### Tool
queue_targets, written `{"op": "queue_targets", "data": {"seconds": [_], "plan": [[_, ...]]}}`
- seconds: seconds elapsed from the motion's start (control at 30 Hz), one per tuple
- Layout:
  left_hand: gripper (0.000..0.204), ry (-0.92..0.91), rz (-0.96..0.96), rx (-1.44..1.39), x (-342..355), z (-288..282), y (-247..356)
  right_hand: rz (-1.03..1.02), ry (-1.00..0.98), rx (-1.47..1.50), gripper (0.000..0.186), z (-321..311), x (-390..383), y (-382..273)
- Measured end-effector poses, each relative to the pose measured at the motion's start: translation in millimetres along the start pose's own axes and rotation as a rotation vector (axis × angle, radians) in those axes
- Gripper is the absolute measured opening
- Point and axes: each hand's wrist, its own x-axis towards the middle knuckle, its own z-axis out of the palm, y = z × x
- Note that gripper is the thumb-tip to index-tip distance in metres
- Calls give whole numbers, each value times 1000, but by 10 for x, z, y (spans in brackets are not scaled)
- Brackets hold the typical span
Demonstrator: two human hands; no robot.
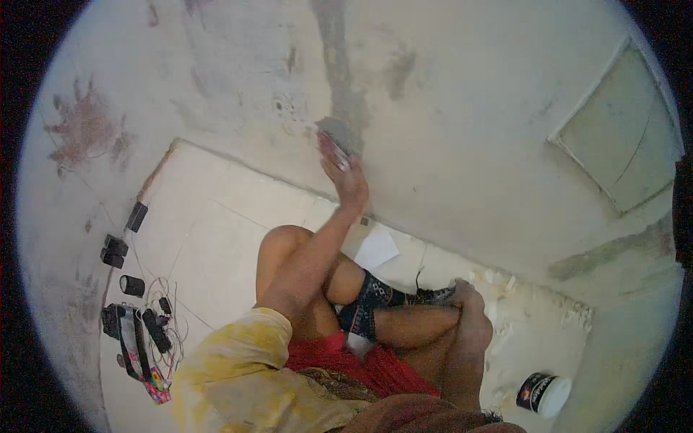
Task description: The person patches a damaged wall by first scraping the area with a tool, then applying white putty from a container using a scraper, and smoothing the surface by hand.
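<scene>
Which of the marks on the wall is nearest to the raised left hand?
The grey stripe, running down the wall to the left hand. The reddish blotch lies far left, and the dark smudge stops higher, right of the stripe.

Pale floor (209, 198) with 1 white sheet (377, 249), 1 black-and-white tub (543, 395), 1 black cylinder (131, 286)

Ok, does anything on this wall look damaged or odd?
Yes: a reddish-brown splotch stains the pale wall at left, and a grey streak runs down toward the left hand. Both stand out against the lighter surface.
</scene>
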Motion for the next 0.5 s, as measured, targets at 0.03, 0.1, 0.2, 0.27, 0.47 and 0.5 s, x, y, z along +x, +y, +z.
{"op": "queue_targets", "data": {"seconds": [0.03, 0.1, 0.2, 0.27, 0.47, 0.5], "plan": [[72, 72, -2, -103, 103, -45, -14, -16, -7, -22, 62, 27, 29, 2], [73, 102, 13, 50, 271, -125, 100, -27, -15, -56, 63, 25, 56, 55], [71, 72, -149, -79, 236, -113, 327, -47, 2, -101, 66, -2, 133, 109], [71, 8, -72, -82, 25, -50, 316, -68, 29, -117, 67, 17, 190, 174], [78, -19, -161, 114, -294, 65, 157, -16, -139, -153, 78, -139, 77, -30], [78, -10, -174, 97, -206, 98, 168, -18, -96, -148, 79, -158, 46, 4]]}}
